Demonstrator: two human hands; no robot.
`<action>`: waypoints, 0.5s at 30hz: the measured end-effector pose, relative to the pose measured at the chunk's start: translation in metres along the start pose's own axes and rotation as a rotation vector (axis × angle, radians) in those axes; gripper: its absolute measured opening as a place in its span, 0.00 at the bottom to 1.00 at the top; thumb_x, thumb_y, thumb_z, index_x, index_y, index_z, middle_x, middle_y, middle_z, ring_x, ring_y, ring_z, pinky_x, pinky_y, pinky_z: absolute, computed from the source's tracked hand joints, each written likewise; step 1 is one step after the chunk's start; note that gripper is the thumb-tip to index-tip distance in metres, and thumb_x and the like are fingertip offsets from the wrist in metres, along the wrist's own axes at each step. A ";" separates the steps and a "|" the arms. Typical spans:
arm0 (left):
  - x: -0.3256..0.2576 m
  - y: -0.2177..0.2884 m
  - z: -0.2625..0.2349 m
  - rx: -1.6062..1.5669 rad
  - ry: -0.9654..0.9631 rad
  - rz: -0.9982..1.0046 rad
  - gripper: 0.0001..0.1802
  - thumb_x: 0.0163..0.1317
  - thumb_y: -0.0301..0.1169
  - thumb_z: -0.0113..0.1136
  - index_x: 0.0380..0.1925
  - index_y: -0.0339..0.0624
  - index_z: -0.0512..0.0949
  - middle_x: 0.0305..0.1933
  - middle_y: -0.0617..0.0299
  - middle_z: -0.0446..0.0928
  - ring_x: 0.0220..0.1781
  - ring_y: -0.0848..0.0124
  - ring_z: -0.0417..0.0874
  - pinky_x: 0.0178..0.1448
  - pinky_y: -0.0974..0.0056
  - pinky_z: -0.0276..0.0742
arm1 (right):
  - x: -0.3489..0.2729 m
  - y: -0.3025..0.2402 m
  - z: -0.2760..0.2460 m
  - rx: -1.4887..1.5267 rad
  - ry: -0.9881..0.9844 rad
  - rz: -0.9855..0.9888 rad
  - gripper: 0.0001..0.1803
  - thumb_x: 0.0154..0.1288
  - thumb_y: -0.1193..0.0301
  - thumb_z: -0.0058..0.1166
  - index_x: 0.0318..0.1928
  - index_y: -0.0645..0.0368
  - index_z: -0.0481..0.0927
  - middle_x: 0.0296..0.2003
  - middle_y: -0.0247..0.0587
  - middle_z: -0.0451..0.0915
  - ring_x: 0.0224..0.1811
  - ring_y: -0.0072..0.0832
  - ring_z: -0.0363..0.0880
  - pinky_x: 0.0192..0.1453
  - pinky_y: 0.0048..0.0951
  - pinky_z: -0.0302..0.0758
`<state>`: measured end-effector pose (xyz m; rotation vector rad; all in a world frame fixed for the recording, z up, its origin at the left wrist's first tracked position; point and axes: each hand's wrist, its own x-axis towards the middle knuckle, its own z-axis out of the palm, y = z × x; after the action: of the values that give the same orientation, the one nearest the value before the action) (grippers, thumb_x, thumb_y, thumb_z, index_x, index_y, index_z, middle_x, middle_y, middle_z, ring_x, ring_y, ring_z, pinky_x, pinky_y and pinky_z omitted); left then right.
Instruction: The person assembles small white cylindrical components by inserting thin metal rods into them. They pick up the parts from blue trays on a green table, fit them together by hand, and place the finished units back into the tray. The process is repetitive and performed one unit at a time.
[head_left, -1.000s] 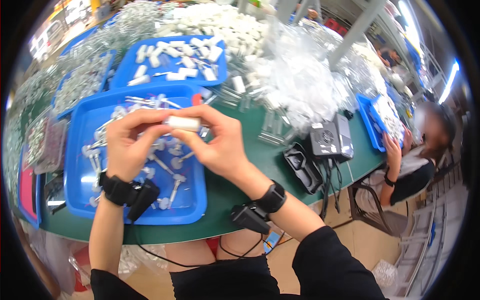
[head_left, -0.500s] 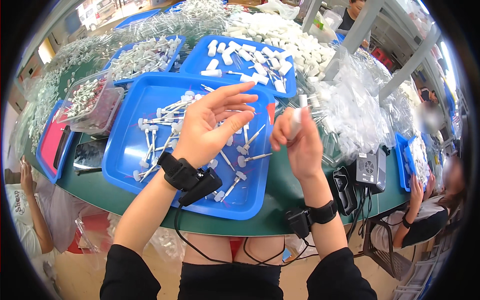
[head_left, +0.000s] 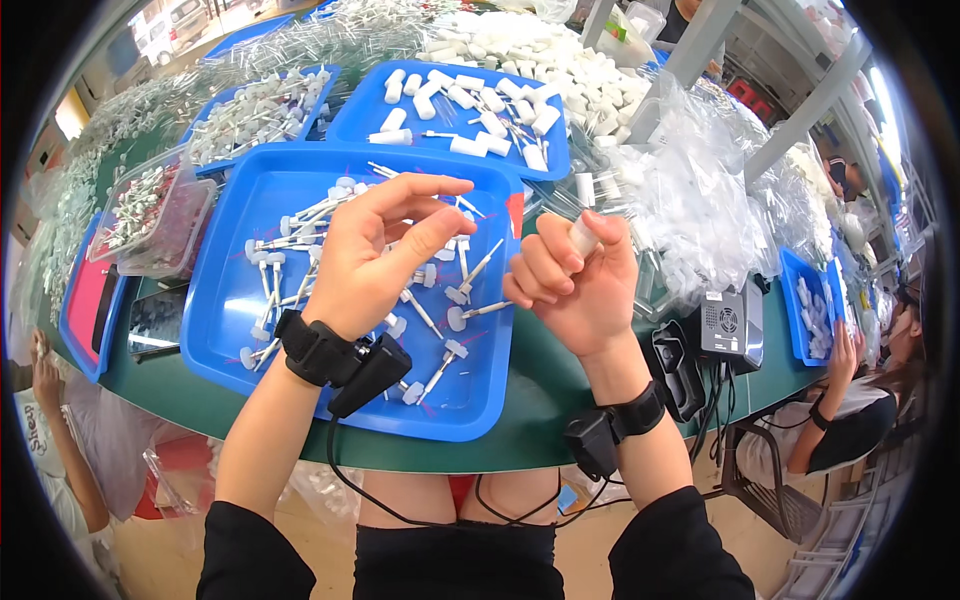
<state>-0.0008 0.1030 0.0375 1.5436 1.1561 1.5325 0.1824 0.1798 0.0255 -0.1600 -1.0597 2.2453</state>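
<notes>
My right hand (head_left: 570, 280) is closed round a small white cylinder (head_left: 583, 238), held upright above the right edge of a large blue tray (head_left: 470, 412). Only the cylinder's upper part shows between thumb and fingers. Over the middle of that tray hovers my left hand (head_left: 375, 250), thumb and fingers curved and apart, with nothing visible between them. Beneath it lie several thin white sticks with pale round knobs (head_left: 440, 370). Part of this pile is hidden by my left hand and wrist.
Behind stands a second blue tray (head_left: 345, 128) with white cylinders and sticks. A clear plastic box (head_left: 150, 225), a phone (head_left: 157, 322) and a pink-lined tray (head_left: 90, 300) lie left. Clear bags (head_left: 700, 200) and a grey-black device (head_left: 728, 325) are right; people sit at both sides.
My right hand has tilted and lowered slightly, still gripping the white cylinder. My left hand shifts a little left and down in the picture; the whole view has moved slightly too.
</notes>
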 end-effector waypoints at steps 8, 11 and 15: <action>0.000 0.001 -0.002 0.023 -0.029 -0.016 0.16 0.64 0.35 0.52 0.47 0.35 0.75 0.36 0.57 0.80 0.40 0.75 0.79 0.43 0.71 0.72 | 0.000 -0.002 0.007 -0.056 -0.002 0.096 0.25 0.66 0.49 0.27 0.15 0.48 0.56 0.11 0.28 0.55 0.13 0.21 0.52 0.24 0.24 0.60; -0.001 0.000 -0.002 0.018 -0.033 -0.013 0.16 0.64 0.35 0.52 0.46 0.35 0.75 0.36 0.57 0.80 0.40 0.74 0.79 0.43 0.71 0.72 | 0.001 -0.003 -0.003 0.043 -0.032 0.082 0.25 0.64 0.51 0.27 0.15 0.51 0.57 0.12 0.30 0.56 0.14 0.23 0.54 0.28 0.28 0.64; -0.001 0.000 -0.001 0.011 -0.023 -0.031 0.16 0.64 0.35 0.52 0.45 0.35 0.76 0.36 0.58 0.80 0.40 0.75 0.79 0.42 0.71 0.72 | 0.000 -0.001 -0.008 0.030 -0.093 0.047 0.26 0.65 0.48 0.25 0.16 0.51 0.57 0.12 0.30 0.57 0.14 0.23 0.54 0.28 0.28 0.64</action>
<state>-0.0020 0.1022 0.0375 1.5397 1.1718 1.4874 0.1855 0.1855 0.0214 -0.0687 -1.0811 2.3292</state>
